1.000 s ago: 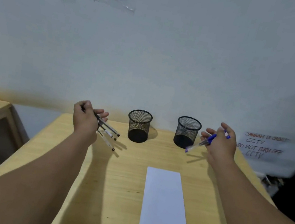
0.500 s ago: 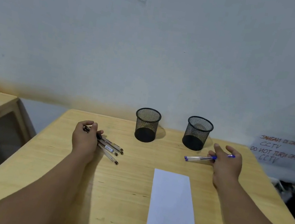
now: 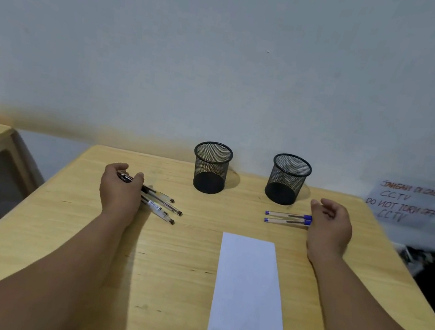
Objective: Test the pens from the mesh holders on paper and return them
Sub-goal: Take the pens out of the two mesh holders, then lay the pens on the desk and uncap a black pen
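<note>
- My left hand (image 3: 119,194) is down on the wooden table (image 3: 75,241), fingers curled round the back ends of a bunch of black pens (image 3: 158,203), gripping them.
- The black pens fan out to the right from that hand, tips resting on the tabletop, well short of the left mesh holder (image 3: 211,167).
- My right hand (image 3: 330,227) sits on the table with fingers loosely bent and relaxed; it grips nothing that I can see.
- Two blue pens (image 3: 286,218) lie flat and side by side, caps just beside that hand, touching or nearly so — I can't tell which from here.
- The blue pens lie in front of the right mesh holder (image 3: 287,179), apart from it.
- Both black mesh holders stand upright near the table's far edge by the wall; I see no pens in either.
- The white paper (image 3: 248,295), a long folded sheet, lies flat between my forearms, nearer the right one, on the near side of the blue pens.
- On the wall at far right hangs a handwritten sign (image 3: 407,202) reading "DO NOT TURN OFF CCTV".
</note>
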